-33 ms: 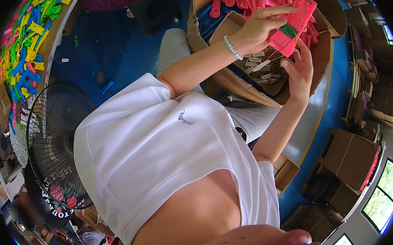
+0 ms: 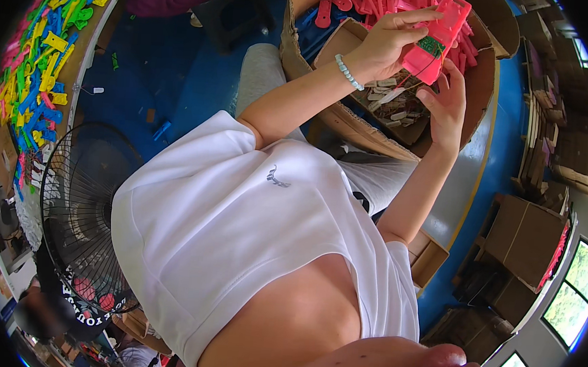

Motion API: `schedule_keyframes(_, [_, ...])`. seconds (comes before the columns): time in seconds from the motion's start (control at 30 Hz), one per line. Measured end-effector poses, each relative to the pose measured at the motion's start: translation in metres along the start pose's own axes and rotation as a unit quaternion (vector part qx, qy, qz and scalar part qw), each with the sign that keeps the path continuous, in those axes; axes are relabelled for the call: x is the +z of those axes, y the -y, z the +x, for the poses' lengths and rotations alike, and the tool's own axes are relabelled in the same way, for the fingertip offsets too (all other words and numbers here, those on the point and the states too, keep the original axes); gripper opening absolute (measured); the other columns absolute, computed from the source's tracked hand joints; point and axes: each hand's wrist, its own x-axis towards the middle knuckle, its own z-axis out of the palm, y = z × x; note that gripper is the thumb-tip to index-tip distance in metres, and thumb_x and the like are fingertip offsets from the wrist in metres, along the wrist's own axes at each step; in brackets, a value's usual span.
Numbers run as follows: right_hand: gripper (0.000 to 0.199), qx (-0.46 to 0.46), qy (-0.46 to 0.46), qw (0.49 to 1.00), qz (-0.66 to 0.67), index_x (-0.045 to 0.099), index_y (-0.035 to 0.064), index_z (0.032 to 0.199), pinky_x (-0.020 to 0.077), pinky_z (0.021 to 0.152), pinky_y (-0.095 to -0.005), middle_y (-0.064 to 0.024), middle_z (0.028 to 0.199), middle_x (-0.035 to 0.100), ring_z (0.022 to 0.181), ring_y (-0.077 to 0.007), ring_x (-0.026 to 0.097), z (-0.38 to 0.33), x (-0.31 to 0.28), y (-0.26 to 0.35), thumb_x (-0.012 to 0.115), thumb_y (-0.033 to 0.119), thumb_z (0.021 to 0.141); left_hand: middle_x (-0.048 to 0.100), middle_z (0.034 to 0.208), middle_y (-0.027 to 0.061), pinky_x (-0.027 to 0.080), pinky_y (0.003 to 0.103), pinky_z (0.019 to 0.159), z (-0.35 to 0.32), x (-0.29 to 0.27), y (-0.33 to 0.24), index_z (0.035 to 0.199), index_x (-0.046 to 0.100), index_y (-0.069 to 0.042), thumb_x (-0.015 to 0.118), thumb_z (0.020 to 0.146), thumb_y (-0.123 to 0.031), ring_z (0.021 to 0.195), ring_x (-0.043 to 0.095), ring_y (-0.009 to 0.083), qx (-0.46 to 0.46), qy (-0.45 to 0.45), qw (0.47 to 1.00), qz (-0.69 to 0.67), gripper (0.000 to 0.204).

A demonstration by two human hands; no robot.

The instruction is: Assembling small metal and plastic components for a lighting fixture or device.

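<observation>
My left hand (image 2: 387,43), with a beaded bracelet (image 2: 349,72) at the wrist, grips a pink plastic casing (image 2: 448,20) from its left side. Inside the casing's hollow lies a small green circuit board (image 2: 432,46). Thin wires (image 2: 404,82) trail from it past the casing's lower end to a slim white piece (image 2: 390,96), whose kind I cannot make out. My right hand (image 2: 445,102) is at the casing's lower end, thumb and fingers apart. Its fingertips come close to the edge; whether they touch is unclear.
Below my hands stands a cardboard box (image 2: 378,143) with pink plastic parts (image 2: 367,8) and a smaller carton (image 2: 341,42) of small wired pieces. At left are a black fan (image 2: 88,196) and a table of colourful plastic parts (image 2: 43,64). Stacked cartons (image 2: 526,234) stand at right.
My right hand has shifted slightly left, with its thumb moving away from the wires. The white piece now lies a little higher. My left hand keeps its grip on the casing.
</observation>
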Motion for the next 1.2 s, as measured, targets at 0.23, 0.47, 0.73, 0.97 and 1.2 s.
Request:
schedule_keyframes(0.23, [0.021,0.130,0.061,0.988,-0.053,0.065,-0.0026,0.104,0.0456,0.068,-0.0223,-0.0027,0.088,0.065,0.077,-0.0094,0.059,-0.007,-0.015,-0.041,0.064,-0.003,0.084,0.044,0.138,0.0166,0.054,0.039,0.092,0.000,0.000,0.006,0.132,0.047,0.003,0.041,0.098,-0.002,0.108,0.061,0.0320,0.016,0.000,0.999,0.032,0.035])
schedule_keyframes(0.47, [0.009,-0.243,-0.155,0.819,-0.495,0.068,-0.0011,0.091,0.0535,0.070,-0.0316,-0.0109,0.087,0.066,0.076,-0.0244,0.066,0.012,-0.007,0.015,0.067,-0.002,0.081,0.035,0.143,0.0129,0.047,0.031,0.094,0.006,-0.025,0.019,0.147,0.016,-0.002,0.056,0.092,-0.006,0.120,0.048,0.0180,0.149,-0.046,0.930,0.332,0.068])
schedule_keyframes(0.73, [0.013,-0.388,-0.183,0.786,-0.444,0.068,-0.0005,0.094,0.0559,0.067,-0.0293,-0.0108,0.093,0.067,0.080,-0.0218,0.067,0.044,0.007,0.040,0.067,-0.003,0.081,0.047,0.130,0.0184,0.052,0.031,0.088,0.007,-0.013,0.010,0.148,0.014,-0.001,0.063,0.084,-0.001,0.106,0.058,0.0179,-0.010,-0.005,0.997,0.077,0.080])
schedule_keyframes(0.97, [0.015,-0.483,-0.160,0.707,-0.492,0.070,-0.0016,0.093,0.0560,0.067,-0.0296,-0.0098,0.089,0.066,0.079,-0.0212,0.067,0.062,0.015,0.044,0.069,-0.005,0.079,0.040,0.143,0.0113,0.036,0.030,0.104,-0.025,0.010,0.004,0.149,0.018,-0.003,0.052,0.089,0.000,0.127,0.042,0.0136,0.054,0.097,0.933,0.342,0.069])
schedule_keyframes(1.2, [0.022,-0.388,-0.145,0.768,-0.488,0.072,0.0017,0.093,0.0539,0.066,-0.0296,-0.0067,0.085,0.065,0.077,-0.0197,0.065,0.058,0.005,0.044,0.069,-0.007,0.073,0.041,0.143,0.0129,0.034,0.029,0.105,-0.040,0.015,-0.005,0.147,0.022,0.000,0.050,0.094,-0.008,0.126,0.044,0.0158,0.059,0.087,0.890,0.443,0.060])
